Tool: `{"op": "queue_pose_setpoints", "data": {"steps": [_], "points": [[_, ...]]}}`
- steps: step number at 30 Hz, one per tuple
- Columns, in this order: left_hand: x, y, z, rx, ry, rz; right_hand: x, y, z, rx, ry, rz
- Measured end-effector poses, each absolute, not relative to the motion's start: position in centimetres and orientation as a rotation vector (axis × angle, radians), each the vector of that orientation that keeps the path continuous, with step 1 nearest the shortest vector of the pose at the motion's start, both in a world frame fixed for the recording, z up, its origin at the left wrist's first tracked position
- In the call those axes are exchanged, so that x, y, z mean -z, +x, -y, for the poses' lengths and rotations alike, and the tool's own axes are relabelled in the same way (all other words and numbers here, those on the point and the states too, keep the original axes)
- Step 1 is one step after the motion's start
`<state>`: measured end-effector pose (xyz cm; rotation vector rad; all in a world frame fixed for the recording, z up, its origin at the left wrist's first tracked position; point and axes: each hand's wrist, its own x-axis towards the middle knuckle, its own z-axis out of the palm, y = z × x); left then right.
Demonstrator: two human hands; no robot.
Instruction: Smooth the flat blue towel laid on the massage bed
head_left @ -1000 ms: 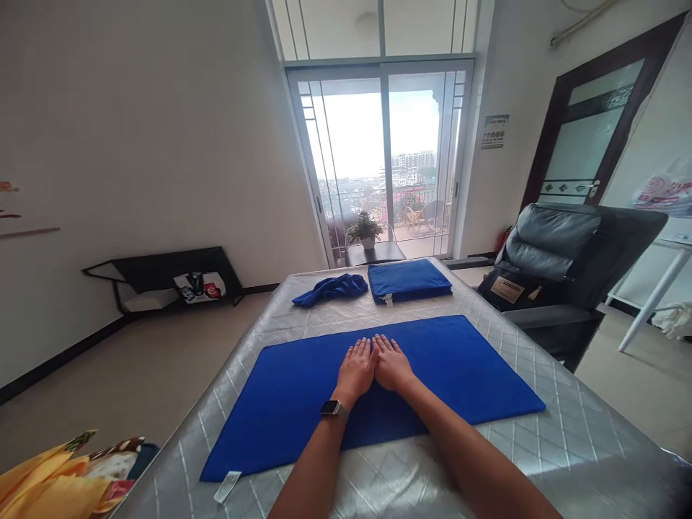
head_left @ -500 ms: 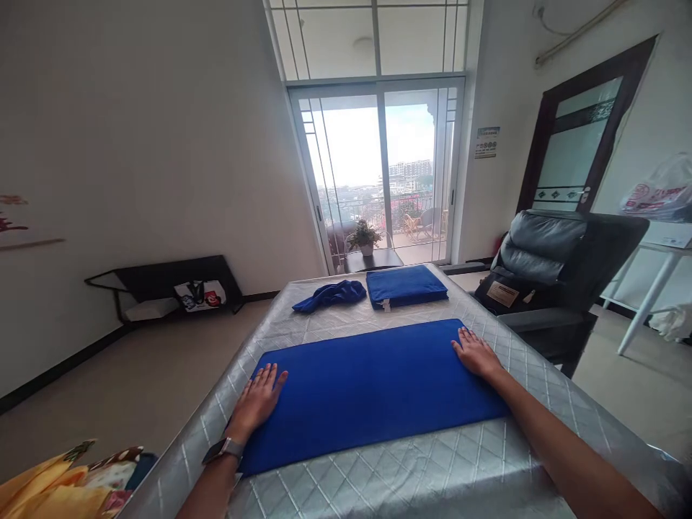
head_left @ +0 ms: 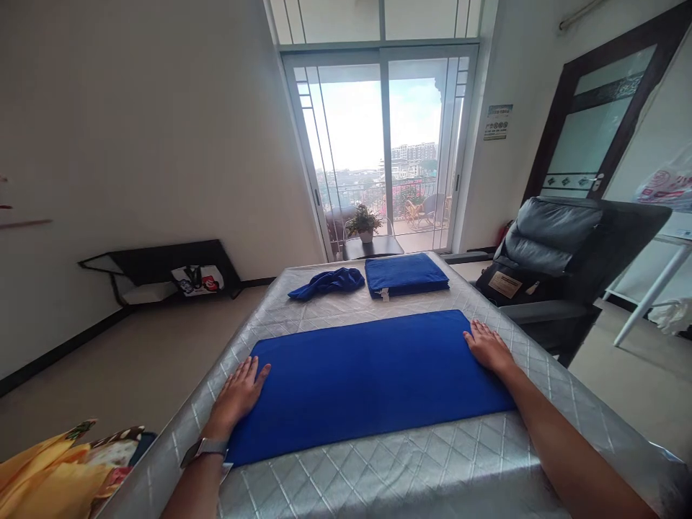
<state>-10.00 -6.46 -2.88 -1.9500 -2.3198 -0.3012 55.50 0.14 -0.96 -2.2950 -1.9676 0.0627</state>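
Note:
A flat blue cloth, maybe a towel, lies spread lengthwise across the silver quilted table cover. My left hand rests flat on its left edge, fingers stretched out, a watch on the wrist. At the opposite end, my right hand lies palm down along the right edge with its fingers extended. Neither hand grips anything. Beyond the cloth sits a neat stack of folded blue cloths with a small white tag. Left of that stack is a crumpled blue cloth.
A black recliner holding a dark bag stands close on the right. Colourful fabrics are piled at the lower left. Behind the table, a potted plant stands before the sliding glass door.
Both hands have slid outward a little, the left to the left edge and the right to the right edge. The blue cloth looks flatter and the view has tilted down slightly.

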Motion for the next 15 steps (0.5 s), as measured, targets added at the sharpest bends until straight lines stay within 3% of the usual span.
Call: {"op": "queue_pose_setpoints", "data": {"steps": [5, 10, 15], "points": [[0.8, -8.5, 7.5, 0.246, -1.93, 2.385, -0.2, 55.0, 0.8, -0.031, -2.283, 1.922], [-2.2, -5.1, 8.5, 0.388, -1.822, 2.23, -3.4, 52.0, 2.9, 0.203, -2.074, 1.863], [-3.2, 4.1, 9.9, 0.511, -2.289, 1.958, -5.2, 41.9, 7.4, 0.076, -1.738, 2.149]]}}
